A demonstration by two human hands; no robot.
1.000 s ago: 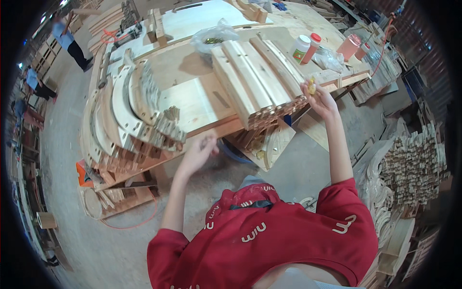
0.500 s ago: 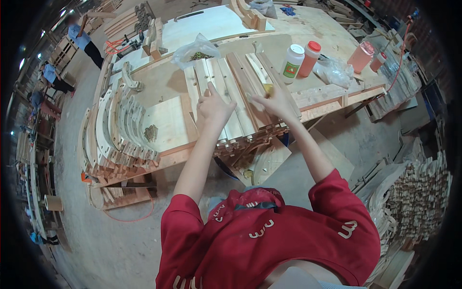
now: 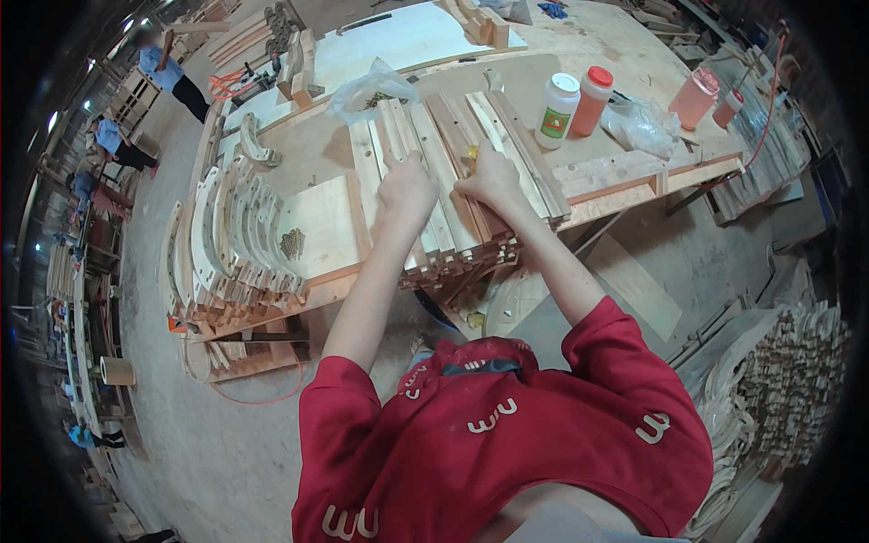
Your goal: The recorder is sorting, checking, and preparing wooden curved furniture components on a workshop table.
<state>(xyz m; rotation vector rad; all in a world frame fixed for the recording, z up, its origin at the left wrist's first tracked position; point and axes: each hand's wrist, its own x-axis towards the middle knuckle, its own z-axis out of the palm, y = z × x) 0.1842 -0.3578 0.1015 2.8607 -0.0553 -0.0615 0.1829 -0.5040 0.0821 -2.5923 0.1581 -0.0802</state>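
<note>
Side by side on the workbench lies a row of long wooden slats [image 3: 445, 217], some pale and some reddish brown. My left hand [image 3: 407, 192] rests over the pale slats on the left, its fingers curled round a wooden slat [image 3: 395, 127]; the fingertips are partly hidden. My right hand [image 3: 493, 181] is closed above the brown slats further right. A small yellow object [image 3: 472, 154] shows at its fingers, too small to name. Beyond the slats sits a clear plastic bag [image 3: 369, 90] with small metal pieces in it.
Curved wooden parts [image 3: 217, 231] are stacked at the bench's left, with a small pile of screws [image 3: 291, 243] beside them. A white bottle [image 3: 558, 110], a red-capped bottle [image 3: 592, 101] and a plastic bag [image 3: 641, 128] stand right. Other people [image 3: 167, 71] are far left.
My left hand's fingers have curled in from a more outstretched pose. My right hand has moved left over the slats with the yellow object and closed. The view has shifted slightly.
</note>
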